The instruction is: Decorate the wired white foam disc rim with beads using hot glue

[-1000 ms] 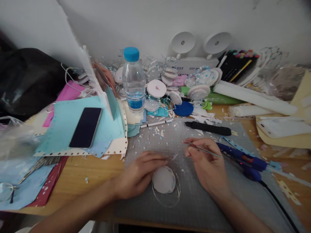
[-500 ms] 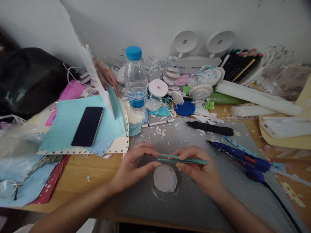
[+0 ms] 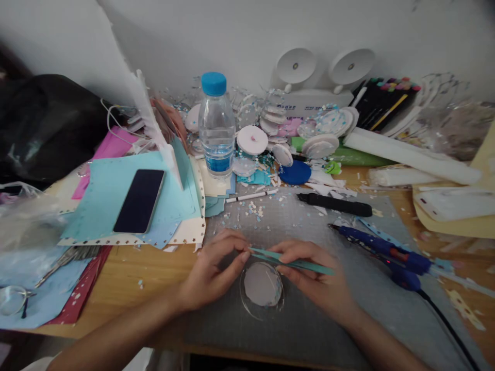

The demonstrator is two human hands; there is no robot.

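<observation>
A pair of teal tweezers (image 3: 309, 265) is gripped in my right hand (image 3: 323, 286), the tips pointing left and slightly apart. My left hand (image 3: 214, 265) is closed in a pinch right at those tips; whatever lies between its thumb and forefinger is too small to make out. Just below the tweezers, a pale round disc (image 3: 262, 285) with bits of blue on its right edge rests on the grey cutting mat (image 3: 309, 330). A thin clear strand loops around the disc.
A blue glue gun (image 3: 386, 252) with a cable lies at right, near a black pen-like tool (image 3: 336, 204). Behind stand a water bottle (image 3: 216, 129) and several decorated discs (image 3: 252, 140). A phone (image 3: 139, 201) sits on teal paper at left. Small confetti pieces (image 3: 255, 208) are scattered about.
The tweezers have tilted, their right end dropping slightly and their side showing more. My left thumb and forefinger have closed together at the tips. The disc has stayed in place.
</observation>
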